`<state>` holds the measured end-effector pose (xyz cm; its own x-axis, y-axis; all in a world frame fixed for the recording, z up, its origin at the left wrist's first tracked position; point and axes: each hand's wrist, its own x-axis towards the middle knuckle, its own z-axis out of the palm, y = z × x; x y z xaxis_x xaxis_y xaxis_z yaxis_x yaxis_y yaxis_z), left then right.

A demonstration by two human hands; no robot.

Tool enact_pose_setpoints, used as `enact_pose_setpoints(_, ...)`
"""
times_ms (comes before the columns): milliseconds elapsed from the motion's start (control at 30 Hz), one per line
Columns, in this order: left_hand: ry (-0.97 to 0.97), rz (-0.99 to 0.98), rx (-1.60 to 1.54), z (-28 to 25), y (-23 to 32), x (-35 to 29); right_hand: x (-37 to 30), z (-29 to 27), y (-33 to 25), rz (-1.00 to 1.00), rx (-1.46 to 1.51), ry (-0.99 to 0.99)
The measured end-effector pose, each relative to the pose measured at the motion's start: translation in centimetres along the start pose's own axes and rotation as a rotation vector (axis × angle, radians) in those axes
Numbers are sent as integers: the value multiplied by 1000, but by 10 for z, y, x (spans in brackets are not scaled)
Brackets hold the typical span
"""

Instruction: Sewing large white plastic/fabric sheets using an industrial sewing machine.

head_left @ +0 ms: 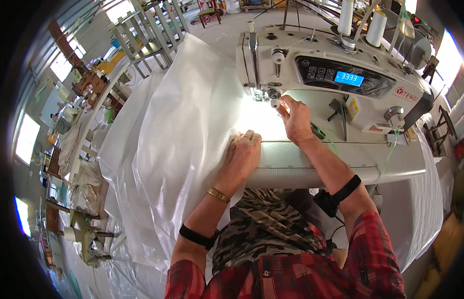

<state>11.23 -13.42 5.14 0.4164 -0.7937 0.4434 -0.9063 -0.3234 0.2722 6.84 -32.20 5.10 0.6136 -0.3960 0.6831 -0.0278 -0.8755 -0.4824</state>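
Observation:
A white industrial sewing machine (311, 55) stands in front of me, its lamp glaring over the needle area. A large, shiny white woven plastic sheet (177, 134) spreads over the left of the machine bed and hangs down. On the sheet's right part, below the needle, rests my left hand (244, 149), closed with its fingers curled into the material. My right hand (295, 119) is raised just right of the needle, thumb and forefinger pinched close beside the round tension knob (275, 103). Whatever lies between those fingertips is too small to make out.
A ruler strip (316, 170) runs along the bed's front edge. White thread cones (376, 29) stand behind the machine, and a green thread (391, 154) hangs at right. Grey metal racks (142, 42) stand far left. A cluttered workbench with another machine (90, 82) lies left.

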Motion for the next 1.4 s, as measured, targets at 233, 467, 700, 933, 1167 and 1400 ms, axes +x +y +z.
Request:
enact_pose_setpoints(233,0,-39,25,7,-20,15,-4,-11,0,-144,-77,-55)
enact_pose_setpoints(467,37,-35,-44,16,-43,35,-21,-56,2,-138,-468,-175)
enact_pose_setpoints(700,80,-39,29,17,-62,49,-45,-90,13,56,-578,-389)
enact_pose_setpoints(933,280,-118,-81,12,-79,44,-55,-89,3,-241,-479,-463)
enact_pose_setpoints(1167,391,-88,-147,1,-77,18,-68,-51,-36,-31,-249,-401)
enact_pose_setpoints(1400,396,-23,-162,-7,-71,3,-48,-1,-57,-153,-268,-256)
